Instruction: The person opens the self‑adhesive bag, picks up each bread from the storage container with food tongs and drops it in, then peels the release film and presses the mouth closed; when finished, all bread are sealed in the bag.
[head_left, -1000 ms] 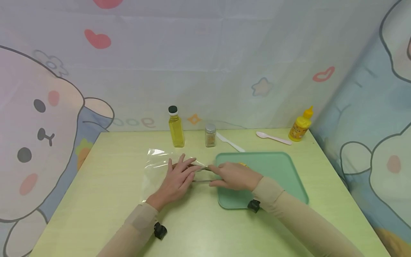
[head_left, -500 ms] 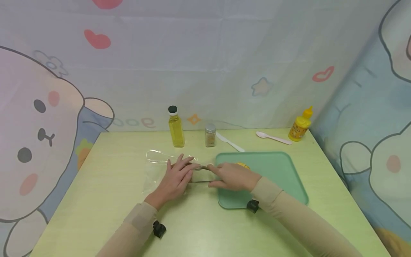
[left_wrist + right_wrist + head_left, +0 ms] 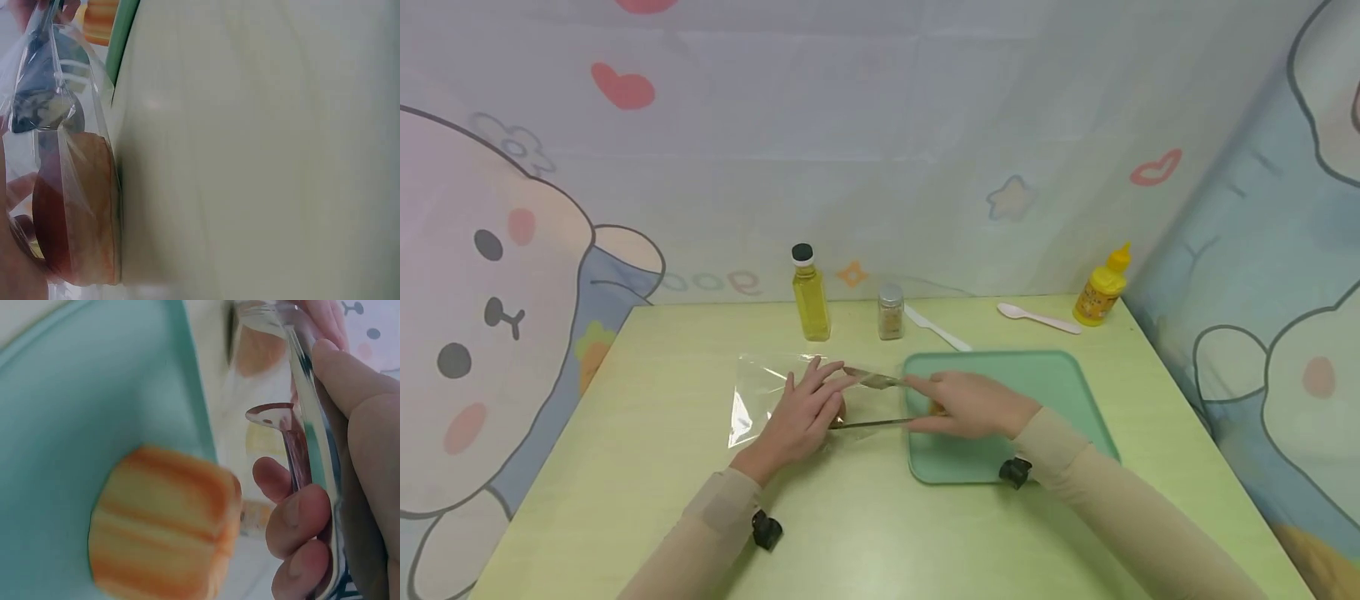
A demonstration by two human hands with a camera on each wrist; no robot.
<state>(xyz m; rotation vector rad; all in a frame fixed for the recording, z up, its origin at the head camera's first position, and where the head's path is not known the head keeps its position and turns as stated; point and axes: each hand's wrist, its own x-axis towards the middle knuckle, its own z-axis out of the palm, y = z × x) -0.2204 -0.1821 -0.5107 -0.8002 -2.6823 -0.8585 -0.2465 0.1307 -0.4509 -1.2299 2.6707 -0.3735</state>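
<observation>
Metal tongs point(image 3: 876, 424) extend from my right hand point(image 3: 973, 404) toward the left, their two arms spread apart. In the right wrist view, my right fingers point(image 3: 300, 531) curl round them. One broad tong end point(image 3: 47, 112) overlaps the clear plastic bag point(image 3: 78, 187) in the left wrist view, close to a brown-crusted bread piece point(image 3: 90, 219) inside it. My left hand point(image 3: 797, 417) rests over the bag and bread with fingers extended. Another bread piece point(image 3: 165, 525) lies on the green tray point(image 3: 75, 412), beneath my right hand.
Along the table's back stand an oil bottle point(image 3: 812, 304), a small shaker jar point(image 3: 891, 315) and a yellow squeeze bottle point(image 3: 1098, 296). A white plastic knife point(image 3: 938, 328) and a pale spoon point(image 3: 1041, 318) lie between them. The tray's far rim point(image 3: 1000, 353) is just in front.
My right hand has shifted slightly right, and the tong arms show farther apart. My left hand has moved slightly left; some bread now shows beside its fingers. The bag lies differently.
</observation>
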